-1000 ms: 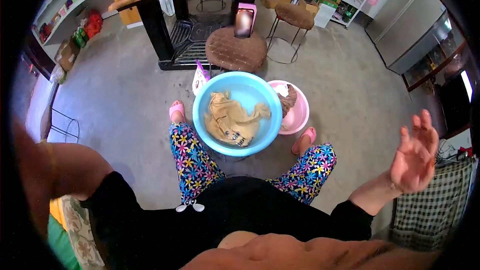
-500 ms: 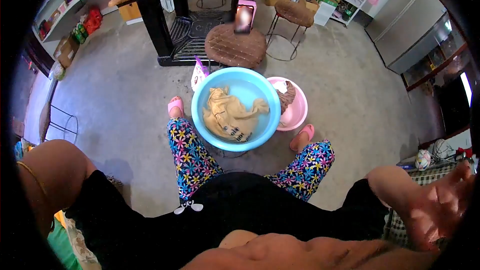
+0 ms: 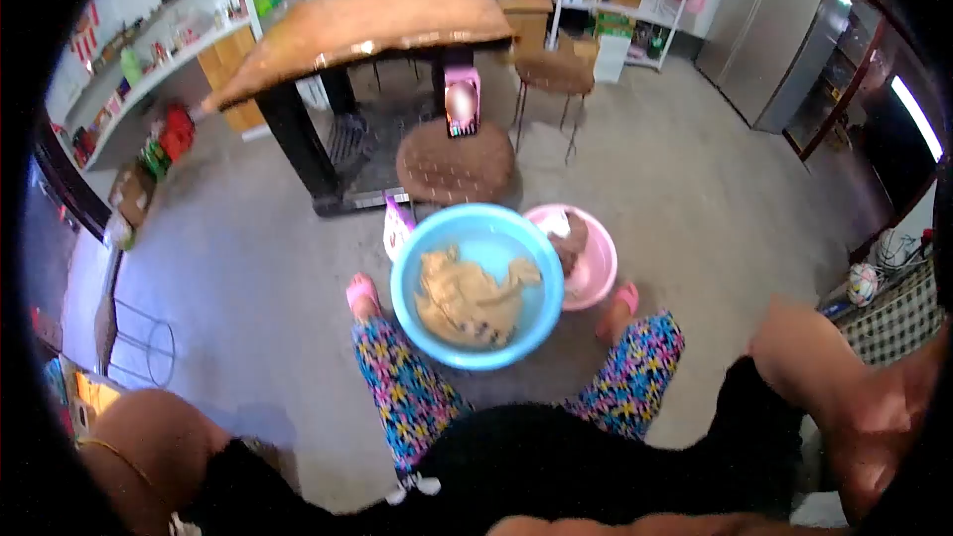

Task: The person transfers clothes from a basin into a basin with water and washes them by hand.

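Note:
My left arm (image 3: pixel 149 452), with a thin gold bracelet, is bent at the lower left; its hand is not visible. On the right, my right hand (image 3: pixel 884 427) is a close blur by the edge, its fingers unclear. A strip of skin (image 3: pixel 635 526) crosses the bottom, and I cannot tell which part it is. Neither arm touches the blue basin (image 3: pixel 402 313) on the floor between my feet. A tan garment (image 3: pixel 467 298) with dark lettering lies in its water. Behind its right side, a pink basin (image 3: pixel 601 273) holds a brown cloth (image 3: pixel 569 243) and something white.
Beyond the blue basin, a phone (image 3: pixel 462 104) in a pink case stands upright at a brown padded stool (image 3: pixel 457 164). A white and purple packet (image 3: pixel 397 228) is beside the basin. A wooden-topped table (image 3: pixel 387 20), another stool (image 3: pixel 554 74) and a fridge (image 3: pixel 759 40) stand farther back.
The view has tilted up, so the basins, stools and table appear lower and more of the back wall shows. The garment stays in the blue basin. My arms remain bent at the sides.

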Demonstrator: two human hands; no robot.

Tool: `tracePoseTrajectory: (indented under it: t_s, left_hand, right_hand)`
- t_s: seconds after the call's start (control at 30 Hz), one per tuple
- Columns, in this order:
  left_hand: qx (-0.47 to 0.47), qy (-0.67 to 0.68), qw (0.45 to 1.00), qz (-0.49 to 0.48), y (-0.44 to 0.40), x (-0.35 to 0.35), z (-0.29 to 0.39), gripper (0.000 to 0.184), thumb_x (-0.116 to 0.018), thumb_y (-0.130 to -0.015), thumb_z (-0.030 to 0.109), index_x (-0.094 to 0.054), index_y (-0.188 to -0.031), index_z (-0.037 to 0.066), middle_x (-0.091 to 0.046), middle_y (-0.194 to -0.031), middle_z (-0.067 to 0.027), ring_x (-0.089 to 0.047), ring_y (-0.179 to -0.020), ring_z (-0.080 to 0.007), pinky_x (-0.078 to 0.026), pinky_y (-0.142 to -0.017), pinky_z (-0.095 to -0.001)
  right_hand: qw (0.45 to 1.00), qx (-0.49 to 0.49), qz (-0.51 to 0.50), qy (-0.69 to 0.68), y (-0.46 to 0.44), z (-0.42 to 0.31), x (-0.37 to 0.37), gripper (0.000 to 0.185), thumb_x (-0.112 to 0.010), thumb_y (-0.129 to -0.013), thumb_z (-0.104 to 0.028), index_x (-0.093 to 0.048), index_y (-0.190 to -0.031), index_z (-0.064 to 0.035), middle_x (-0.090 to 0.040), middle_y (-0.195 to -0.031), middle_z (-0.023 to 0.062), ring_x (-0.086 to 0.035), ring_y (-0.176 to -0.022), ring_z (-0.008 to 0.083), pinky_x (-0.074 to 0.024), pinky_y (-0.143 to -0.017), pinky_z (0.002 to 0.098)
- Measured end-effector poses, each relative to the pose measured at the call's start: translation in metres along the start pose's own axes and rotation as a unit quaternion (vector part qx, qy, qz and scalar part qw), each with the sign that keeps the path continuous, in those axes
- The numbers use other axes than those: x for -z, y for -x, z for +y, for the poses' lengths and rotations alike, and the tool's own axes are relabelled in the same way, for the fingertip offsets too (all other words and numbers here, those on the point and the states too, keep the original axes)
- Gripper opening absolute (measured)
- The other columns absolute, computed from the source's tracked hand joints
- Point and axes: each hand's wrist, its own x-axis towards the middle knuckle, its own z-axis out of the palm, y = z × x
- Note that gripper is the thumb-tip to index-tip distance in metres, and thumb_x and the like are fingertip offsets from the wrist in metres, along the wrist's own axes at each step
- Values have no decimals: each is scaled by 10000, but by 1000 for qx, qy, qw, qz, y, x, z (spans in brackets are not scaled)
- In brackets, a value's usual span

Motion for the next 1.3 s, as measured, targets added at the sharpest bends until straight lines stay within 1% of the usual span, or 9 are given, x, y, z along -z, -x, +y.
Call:
tracePoseTrajectory:
  t_s: [0.07, 0.13, 0.27, 0.33, 0.43, 0.53, 0.63, 1.1, 1.3]
  left_hand:
    - [104, 38, 993, 36, 28, -15, -21, 683, -500, -742, 339, -340, -1298, -25, -329, -1347, -210, -289, -1266, -343, -196, -1031, -492]
    - [237, 88, 965, 71, 60, -39, -44, 680, -501, -742, 336, -341, -1297, -25, -331, -1345, -209, -291, -1264, -343, -199, -1030, -491]
    - [498, 188, 838, 122, 136, -94, -85, 675, -502, -742, 328, -344, -1295, -25, -335, -1342, -209, -296, -1261, -343, -204, -1028, -490]
    - [580, 227, 770, 143, 173, -117, -96, 672, -502, -742, 324, -345, -1294, -25, -336, -1341, -209, -298, -1260, -343, -206, -1027, -489]
    - [644, 253, 703, 165, 212, -137, -109, 667, -503, -742, 319, -346, -1293, -25, -339, -1339, -208, -302, -1258, -343, -210, -1026, -488]
    - [675, 257, 669, 175, 235, -144, -113, 663, -503, -742, 313, -348, -1291, -25, -342, -1337, -208, -305, -1255, -343, -214, -1024, -487]
    - [687, 254, 657, 177, 240, -143, -115, 659, -504, -742, 308, -349, -1290, -25, -345, -1335, -208, -309, -1253, -343, -218, -1023, -486]
    - [688, 264, 654, 173, 245, -156, -117, 640, -507, -742, 282, -357, -1283, -24, -357, -1325, -206, -325, -1243, -343, -235, -1017, -482]
    - [670, 263, 675, 162, 233, -162, -113, 631, -508, -742, 271, -360, -1280, -24, -363, -1321, -205, -332, -1238, -343, -242, -1014, -480]
  right_hand:
    - [1000, -1, 15, 1, 5, 4, -5, 317, -559, -838, -259, -566, -1126, -126, -241, -1409, 71, -254, -1281, 219, -237, -988, 447]
    - [1000, -5, 24, 1, 9, 8, -8, 320, -556, -839, -260, -563, -1128, -124, -247, -1405, 71, -259, -1277, 218, -241, -986, 444]
    - [999, -21, 44, -2, 14, 16, -13, 325, -552, -840, -260, -558, -1132, -120, -258, -1396, 71, -268, -1269, 216, -248, -981, 437]
    - [999, -24, 49, -2, 16, 19, -14, 327, -550, -840, -260, -555, -1134, -118, -263, -1391, 71, -273, -1265, 215, -252, -979, 433]
    - [998, -31, 56, -4, 18, 22, -16, 331, -547, -840, -261, -552, -1137, -115, -272, -1384, 71, -280, -1259, 213, -258, -975, 428]
    - [998, -38, 54, 0, 18, 26, -15, 335, -544, -841, -261, -548, -1140, -111, -280, -1378, 71, -287, -1253, 211, -263, -972, 423]
    - [998, -45, 53, 0, 20, 28, -17, 338, -540, -842, -261, -544, -1143, -108, -289, -1371, 71, -294, -1247, 209, -269, -968, 418]
    - [998, -40, 45, 6, 15, 32, -15, 356, -525, -844, -263, -526, -1157, -93, -328, -1339, 72, -327, -1218, 201, -294, -952, 393]
    - [998, -44, 44, 7, 7, 34, -11, 364, -519, -845, -263, -518, -1163, -87, -345, -1325, 72, -341, -1206, 197, -305, -945, 383]
